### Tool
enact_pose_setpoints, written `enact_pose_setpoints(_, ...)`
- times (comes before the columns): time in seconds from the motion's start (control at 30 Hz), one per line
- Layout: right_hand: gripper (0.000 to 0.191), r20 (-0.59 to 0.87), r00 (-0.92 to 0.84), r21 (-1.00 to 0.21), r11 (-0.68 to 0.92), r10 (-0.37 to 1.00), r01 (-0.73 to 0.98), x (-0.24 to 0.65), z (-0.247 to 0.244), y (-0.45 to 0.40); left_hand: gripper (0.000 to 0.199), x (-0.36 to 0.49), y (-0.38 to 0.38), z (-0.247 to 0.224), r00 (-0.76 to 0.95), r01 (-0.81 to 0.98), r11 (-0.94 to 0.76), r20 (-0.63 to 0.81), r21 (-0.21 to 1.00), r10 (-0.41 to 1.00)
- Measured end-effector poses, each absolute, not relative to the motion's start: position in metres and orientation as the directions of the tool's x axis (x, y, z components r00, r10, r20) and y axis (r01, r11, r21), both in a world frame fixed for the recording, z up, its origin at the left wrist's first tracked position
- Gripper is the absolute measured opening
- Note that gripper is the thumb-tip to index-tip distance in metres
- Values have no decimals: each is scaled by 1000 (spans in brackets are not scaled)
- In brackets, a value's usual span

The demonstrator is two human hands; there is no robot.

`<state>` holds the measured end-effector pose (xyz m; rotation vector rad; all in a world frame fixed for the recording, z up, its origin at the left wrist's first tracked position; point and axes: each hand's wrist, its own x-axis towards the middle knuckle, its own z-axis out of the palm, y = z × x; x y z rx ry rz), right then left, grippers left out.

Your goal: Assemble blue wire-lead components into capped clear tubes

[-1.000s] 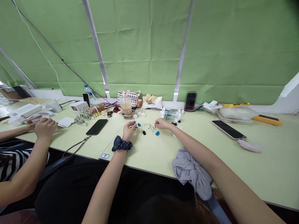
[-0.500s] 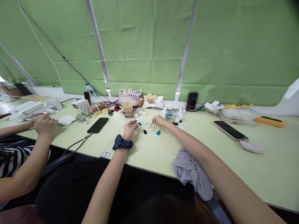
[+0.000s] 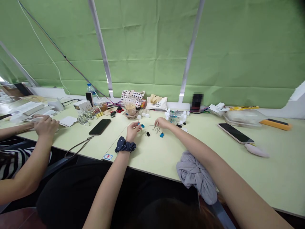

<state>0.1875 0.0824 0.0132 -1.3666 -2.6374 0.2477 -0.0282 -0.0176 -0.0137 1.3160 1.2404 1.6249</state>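
Observation:
My left hand point(image 3: 132, 131), with a dark dotted scrunchie point(image 3: 125, 145) at the wrist, is closed on a small blue piece point(image 3: 138, 123); a thin pin rises from it. Another blue piece point(image 3: 142, 126) lies just beyond those fingertips. My right hand point(image 3: 162, 122) is pinched near the table; what its fingers hold, if anything, is too small to make out. Between the hands lie several thin metal pins point(image 3: 156, 129), a black piece point(image 3: 148, 134) and a blue piece point(image 3: 161, 135).
Clear tubes with white caps point(image 3: 176, 117) lie behind my right hand. A drink cup point(image 3: 130, 108) stands at the back. Phones lie left point(image 3: 100, 127) and right point(image 3: 235, 133). Grey cloth point(image 3: 196, 176) hangs at the front edge. Another person's hand point(image 3: 46, 126) works at left.
My hands stay almost in place, the right one shifting very slightly left. The other person's hands at left have moved a little.

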Motion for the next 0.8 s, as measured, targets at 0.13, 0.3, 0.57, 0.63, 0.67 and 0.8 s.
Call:
enact_pose_setpoints(0.13, 28, 64, -586, -206, 586, 807, 784, 186, 13, 83, 45, -28, -18, -13, -247, 49, -296, 298, 954, 922)
enact_pose_setpoints(0.3, 27, 60, -575, -185, 576, 816, 797, 183, 14, 85, 46, -28, -17, -14, -248, 36, -286, 286, 957, 926)
enact_pose_setpoints(0.57, 27, 54, -584, -180, 584, 810, 792, 183, 16, 84, 45, -29, -14, -18, -234, 55, -297, 302, 953, 924)
enact_pose_setpoints(0.63, 27, 49, -584, -186, 582, 810, 792, 184, 16, 84, 45, -29, -15, -17, -237, 56, -299, 304, 953, 923)
enact_pose_setpoints(0.67, 28, 45, -583, -190, 580, 811, 792, 184, 16, 84, 45, -29, -15, -16, -239, 57, -300, 305, 952, 922)
enact_pose_setpoints(0.8, 27, 36, -584, -192, 579, 811, 792, 185, 15, 86, 44, -28, -16, -16, -239, 64, -303, 309, 951, 920)
